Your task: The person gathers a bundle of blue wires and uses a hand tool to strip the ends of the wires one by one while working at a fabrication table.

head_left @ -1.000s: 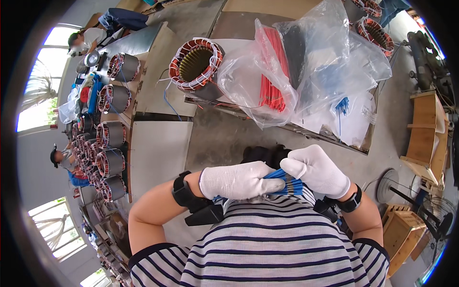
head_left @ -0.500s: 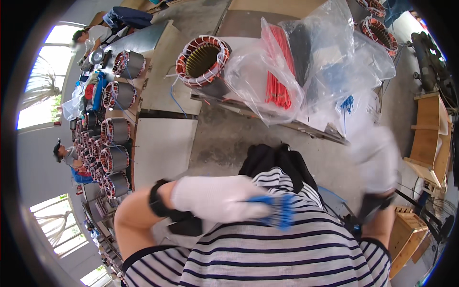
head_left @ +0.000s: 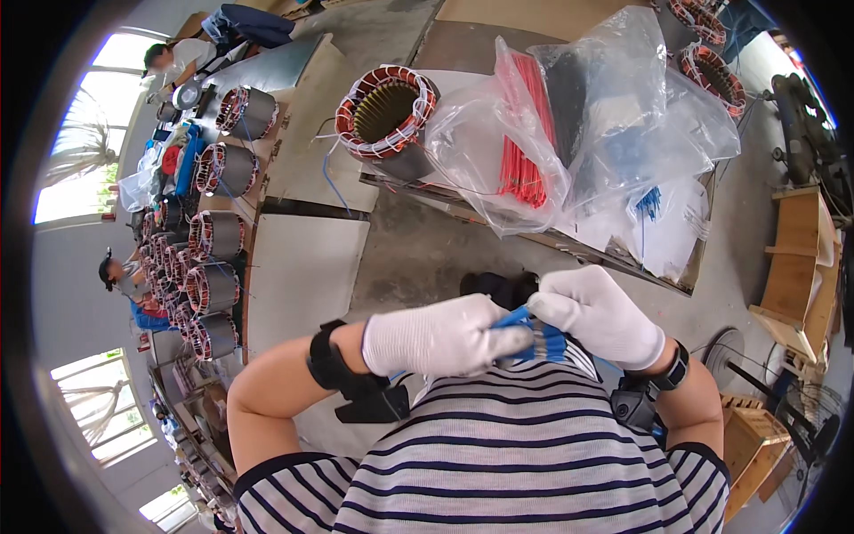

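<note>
In front of my striped shirt, my left hand (head_left: pixel 445 336) in a white knit glove is closed round a bundle of short blue wires (head_left: pixel 547 343). My gloved right hand (head_left: pixel 598 313) meets it from the right, thumb and fingers pinched at the upper end of a blue wire beside the bundle. The fingers hide part of the bundle. Beyond the hands, on the worktable, more blue wires (head_left: pixel 649 205) stick out of a clear plastic bag (head_left: pixel 623 116). Red wires (head_left: pixel 525 133) lie in another clear bag to its left.
A motor stator (head_left: pixel 384 116) with white-laced copper windings stands at the left of the worktable (head_left: pixel 463 206). More stators (head_left: pixel 213 236) fill a bench at far left, where two people work. A wooden crate (head_left: pixel 796 267) and a fan (head_left: pixel 725 347) stand at right.
My right hand has come from the worktable's right edge to the blue bundle. My left hand has moved slightly right and up, still holding the wires.
</note>
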`<action>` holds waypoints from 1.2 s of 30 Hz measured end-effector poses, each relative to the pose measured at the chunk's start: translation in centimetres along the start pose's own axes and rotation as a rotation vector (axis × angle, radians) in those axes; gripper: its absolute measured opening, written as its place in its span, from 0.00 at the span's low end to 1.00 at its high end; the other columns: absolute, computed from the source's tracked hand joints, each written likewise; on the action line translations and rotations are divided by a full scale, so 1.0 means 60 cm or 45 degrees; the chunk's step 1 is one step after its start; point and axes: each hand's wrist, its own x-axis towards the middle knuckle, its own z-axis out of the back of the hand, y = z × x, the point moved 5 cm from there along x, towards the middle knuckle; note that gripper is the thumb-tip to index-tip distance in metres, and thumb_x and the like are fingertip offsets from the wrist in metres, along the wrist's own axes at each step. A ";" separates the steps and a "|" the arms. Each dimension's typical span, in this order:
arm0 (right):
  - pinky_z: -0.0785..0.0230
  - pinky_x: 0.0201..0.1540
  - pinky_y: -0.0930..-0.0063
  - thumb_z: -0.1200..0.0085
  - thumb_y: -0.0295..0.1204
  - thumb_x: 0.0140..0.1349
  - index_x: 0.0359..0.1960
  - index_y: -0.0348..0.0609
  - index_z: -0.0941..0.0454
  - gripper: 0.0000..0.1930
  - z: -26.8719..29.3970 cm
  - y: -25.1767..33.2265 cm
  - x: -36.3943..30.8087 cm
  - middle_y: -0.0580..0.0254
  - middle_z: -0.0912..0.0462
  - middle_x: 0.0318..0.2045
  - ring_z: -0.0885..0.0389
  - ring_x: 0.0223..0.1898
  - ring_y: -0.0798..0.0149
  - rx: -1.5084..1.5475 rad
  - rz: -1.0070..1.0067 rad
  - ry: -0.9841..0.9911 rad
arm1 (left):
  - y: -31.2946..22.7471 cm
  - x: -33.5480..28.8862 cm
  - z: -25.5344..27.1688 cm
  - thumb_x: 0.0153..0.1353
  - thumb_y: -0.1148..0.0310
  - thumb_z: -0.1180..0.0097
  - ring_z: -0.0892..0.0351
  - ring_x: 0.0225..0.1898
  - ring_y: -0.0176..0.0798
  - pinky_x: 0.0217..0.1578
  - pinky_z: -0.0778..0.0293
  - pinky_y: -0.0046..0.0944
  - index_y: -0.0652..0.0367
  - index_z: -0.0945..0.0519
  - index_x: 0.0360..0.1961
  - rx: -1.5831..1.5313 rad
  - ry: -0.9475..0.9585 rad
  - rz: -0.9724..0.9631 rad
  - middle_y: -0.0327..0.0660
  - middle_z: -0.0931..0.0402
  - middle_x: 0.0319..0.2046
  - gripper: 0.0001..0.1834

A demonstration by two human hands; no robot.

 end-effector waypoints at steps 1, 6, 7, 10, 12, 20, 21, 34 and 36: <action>0.39 0.26 0.80 0.50 0.36 0.65 0.33 0.34 0.23 0.14 0.000 -0.001 -0.010 0.67 0.28 0.19 0.33 0.22 0.76 0.085 -0.035 0.038 | -0.012 -0.006 -0.005 0.68 0.55 0.57 0.34 0.22 0.38 0.28 0.33 0.38 0.67 0.24 0.32 0.089 -0.046 -0.158 0.45 0.29 0.19 0.22; 0.42 0.20 0.78 0.54 0.32 0.65 0.27 0.39 0.25 0.12 0.097 -0.074 -0.065 0.67 0.30 0.17 0.31 0.20 0.71 0.871 -0.061 -0.273 | 0.020 -0.050 0.007 0.68 0.60 0.58 0.34 0.23 0.37 0.30 0.32 0.39 0.67 0.25 0.36 -0.030 -0.140 -0.157 0.46 0.29 0.21 0.18; 0.42 0.19 0.78 0.55 0.31 0.65 0.27 0.40 0.25 0.11 0.108 -0.089 -0.072 0.67 0.30 0.17 0.30 0.19 0.70 1.103 -0.061 -0.394 | 0.009 -0.047 0.012 0.68 0.60 0.57 0.35 0.23 0.35 0.30 0.33 0.38 0.67 0.25 0.35 -0.110 -0.156 -0.106 0.45 0.30 0.20 0.18; 0.38 0.19 0.78 0.56 0.31 0.65 0.35 0.35 0.25 0.11 0.062 -0.087 -0.041 0.62 0.25 0.23 0.27 0.22 0.68 1.119 -0.078 -0.155 | -0.007 -0.022 0.022 0.68 0.58 0.56 0.35 0.24 0.32 0.30 0.33 0.37 0.69 0.26 0.34 -0.096 -0.188 -0.178 0.44 0.30 0.20 0.21; 0.33 0.22 0.78 0.56 0.32 0.65 0.42 0.31 0.26 0.14 0.034 -0.093 -0.022 0.58 0.22 0.27 0.24 0.23 0.68 1.307 -0.193 -0.138 | -0.008 -0.010 0.023 0.68 0.58 0.56 0.34 0.24 0.34 0.31 0.33 0.37 0.70 0.26 0.34 0.032 -0.175 -0.140 0.45 0.30 0.19 0.21; 0.34 0.27 0.78 0.56 0.40 0.69 0.27 0.35 0.25 0.19 0.009 -0.031 -0.002 0.66 0.28 0.18 0.31 0.22 0.75 0.198 0.042 -0.174 | -0.011 0.033 0.014 0.67 0.59 0.56 0.36 0.20 0.41 0.28 0.33 0.40 0.69 0.25 0.32 0.205 -0.207 -0.148 0.50 0.30 0.18 0.20; 0.35 0.28 0.75 0.55 0.37 0.68 0.26 0.34 0.26 0.18 0.005 -0.037 -0.013 0.61 0.31 0.16 0.32 0.21 0.73 0.178 0.037 -0.206 | -0.013 0.035 0.008 0.67 0.59 0.56 0.36 0.20 0.41 0.28 0.34 0.40 0.69 0.25 0.32 0.194 -0.142 -0.204 0.50 0.31 0.18 0.20; 0.36 0.27 0.70 0.52 0.34 0.67 0.26 0.36 0.26 0.14 0.018 -0.052 -0.070 0.54 0.31 0.18 0.35 0.20 0.64 0.185 0.123 -0.070 | -0.046 0.069 -0.012 0.65 0.59 0.51 0.33 0.23 0.32 0.29 0.31 0.36 0.69 0.26 0.31 0.306 0.142 -0.321 0.41 0.28 0.19 0.19; 0.39 0.23 0.76 0.54 0.30 0.66 0.22 0.36 0.29 0.14 0.069 -0.111 -0.120 0.69 0.34 0.15 0.38 0.19 0.74 0.371 0.092 -0.528 | -0.013 0.051 0.037 0.63 0.57 0.50 0.33 0.18 0.27 0.19 0.35 0.31 0.65 0.25 0.30 0.303 -0.084 -0.305 0.37 0.33 0.14 0.18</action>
